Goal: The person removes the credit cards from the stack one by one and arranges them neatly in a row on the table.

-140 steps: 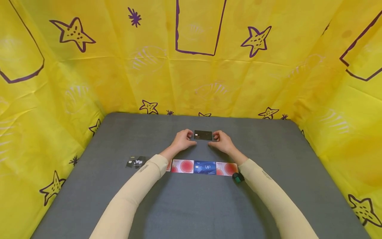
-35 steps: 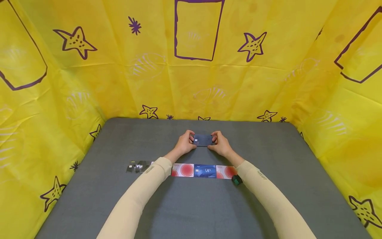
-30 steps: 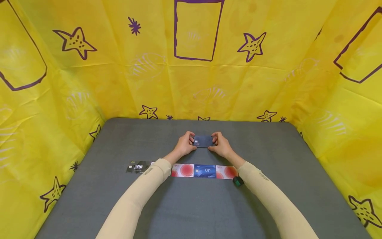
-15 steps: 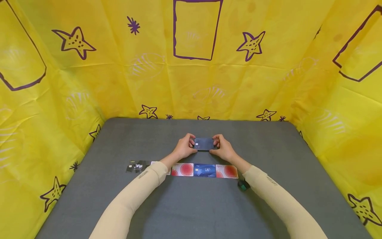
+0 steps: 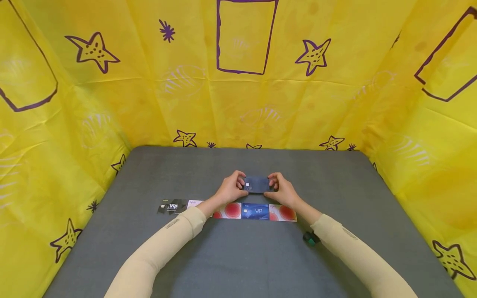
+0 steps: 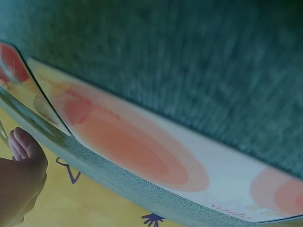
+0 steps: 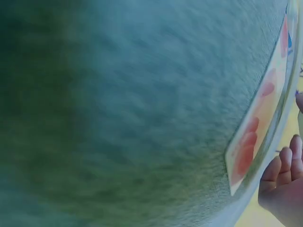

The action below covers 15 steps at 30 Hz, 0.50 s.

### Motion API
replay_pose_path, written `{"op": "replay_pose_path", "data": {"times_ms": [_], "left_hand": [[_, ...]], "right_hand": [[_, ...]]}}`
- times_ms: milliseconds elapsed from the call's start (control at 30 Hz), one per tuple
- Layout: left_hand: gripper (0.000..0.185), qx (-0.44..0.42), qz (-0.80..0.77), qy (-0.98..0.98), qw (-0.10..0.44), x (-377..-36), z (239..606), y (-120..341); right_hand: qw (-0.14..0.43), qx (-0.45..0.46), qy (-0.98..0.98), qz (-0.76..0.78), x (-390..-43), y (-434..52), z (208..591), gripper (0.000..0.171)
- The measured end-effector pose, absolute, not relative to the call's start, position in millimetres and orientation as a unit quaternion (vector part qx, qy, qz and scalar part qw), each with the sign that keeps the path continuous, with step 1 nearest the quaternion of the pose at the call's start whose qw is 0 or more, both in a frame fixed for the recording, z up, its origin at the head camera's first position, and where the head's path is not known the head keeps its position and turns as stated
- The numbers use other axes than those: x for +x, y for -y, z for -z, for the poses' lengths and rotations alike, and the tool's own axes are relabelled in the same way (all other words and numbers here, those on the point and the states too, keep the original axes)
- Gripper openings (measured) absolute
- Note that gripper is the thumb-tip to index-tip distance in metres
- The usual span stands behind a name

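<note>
In the head view my left hand point(image 5: 232, 189) and right hand point(image 5: 284, 191) pinch the two short ends of a dark grey card point(image 5: 256, 184), held just above the grey mat point(image 5: 238, 256). Right below it lies a row of cards: a white card with a red circle point(image 5: 230, 210), a blue VIP card point(image 5: 255, 211) and another red-circle card point(image 5: 283, 212). The left wrist view shows a red-circle card point(image 6: 137, 151) close up and my curled left fingers point(image 6: 21, 165). The right wrist view shows the mat, a red-circle card's edge point(image 7: 253, 132) and my right fingers point(image 7: 284, 184).
Small black cards, one marked VIP point(image 5: 172, 206), lie at the row's left end, with a white card point(image 5: 195, 203) partly under my left sleeve. Yellow sheeting with purple stars point(image 5: 238, 82) walls the mat on three sides. A green-black wrist device point(image 5: 310, 239) sits under my right forearm.
Both hands have drawn the dark card toward me, from the mat's middle down to just above the card row. My arms pulled back with it.
</note>
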State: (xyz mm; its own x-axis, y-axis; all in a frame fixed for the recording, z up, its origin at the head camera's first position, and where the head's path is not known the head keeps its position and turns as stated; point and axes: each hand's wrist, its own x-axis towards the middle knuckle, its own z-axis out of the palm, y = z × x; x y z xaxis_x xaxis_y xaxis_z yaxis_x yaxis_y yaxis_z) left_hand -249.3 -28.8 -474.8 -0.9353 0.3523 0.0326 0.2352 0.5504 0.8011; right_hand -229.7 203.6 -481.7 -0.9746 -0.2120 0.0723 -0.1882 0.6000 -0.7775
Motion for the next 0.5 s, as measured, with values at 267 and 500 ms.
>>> {"op": "replay_pose_path", "data": {"times_ms": [267,500], "left_hand": [[0.052,0.187,-0.456,-0.866,0.084,-234.3,474.1,29.5],[0.052,0.197,-0.455,-0.864,0.088,-226.2,469.8,26.5]], "right_hand": [[0.021,-0.124,-0.892,0.434,-212.6,-211.9,482.6,0.056],[0.010,-0.121,-0.894,0.431,-203.0,-217.2,479.3,0.057]]}}
